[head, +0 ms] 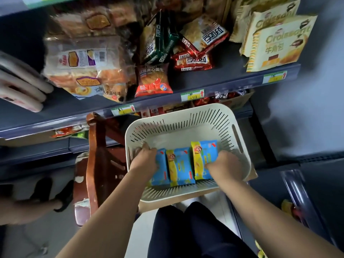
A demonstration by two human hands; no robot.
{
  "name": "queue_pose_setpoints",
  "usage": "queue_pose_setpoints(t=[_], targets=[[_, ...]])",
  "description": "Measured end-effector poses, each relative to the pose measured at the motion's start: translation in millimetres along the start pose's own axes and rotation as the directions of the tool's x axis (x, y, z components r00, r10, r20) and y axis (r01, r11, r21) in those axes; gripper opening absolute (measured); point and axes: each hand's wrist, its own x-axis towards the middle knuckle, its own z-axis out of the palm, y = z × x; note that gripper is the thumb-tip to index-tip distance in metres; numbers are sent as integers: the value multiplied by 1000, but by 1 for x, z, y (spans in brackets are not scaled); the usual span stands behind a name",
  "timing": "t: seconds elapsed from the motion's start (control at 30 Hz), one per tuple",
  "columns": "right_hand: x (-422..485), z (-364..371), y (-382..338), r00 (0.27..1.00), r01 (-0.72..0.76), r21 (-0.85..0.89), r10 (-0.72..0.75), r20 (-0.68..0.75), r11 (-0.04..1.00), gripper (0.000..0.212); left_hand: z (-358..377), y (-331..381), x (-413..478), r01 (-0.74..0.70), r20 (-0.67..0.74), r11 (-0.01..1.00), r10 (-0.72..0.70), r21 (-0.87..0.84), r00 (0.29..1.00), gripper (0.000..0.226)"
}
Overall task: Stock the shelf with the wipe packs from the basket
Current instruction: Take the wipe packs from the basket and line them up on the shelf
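Observation:
A cream slotted basket [178, 118] sits low in front of the shelf. Inside it lie three blue-and-yellow wipe packs side by side: a left pack [162, 169], a middle pack [180, 167] and a right pack [204, 155]. My left hand [144, 161] is down in the basket, fingers curled around the left pack. My right hand [225, 167] closes on the right pack from its right side, thumb on top. The dark blue shelf [70, 108] runs above the basket.
The shelf holds bread bags [81, 71], red snack packs [153, 81] and croissant boxes [279, 45], with pink-white packs [20, 86] at far left. A brown wooden stool [98, 161] stands left of the basket. Another person's feet in black sandals [55, 194] are at left.

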Motion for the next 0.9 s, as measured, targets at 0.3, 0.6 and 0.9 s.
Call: queue_pose_setpoints(t=[0.3,0.6,0.9], targets=[[-13,-11,1,996,90,207,-87,-26,974,20,-21,3,-14,-32,38,999,33,-30,999,45],[-42,-101,-13,980,197,593,-175,-94,781,20,-114,3,-71,-214,-267,691,32,-691,963,31],[-115,-197,-30,895,445,746,-247,-371,496,31,-168,35,-138,-367,-361,328,81,-870,929,27]])
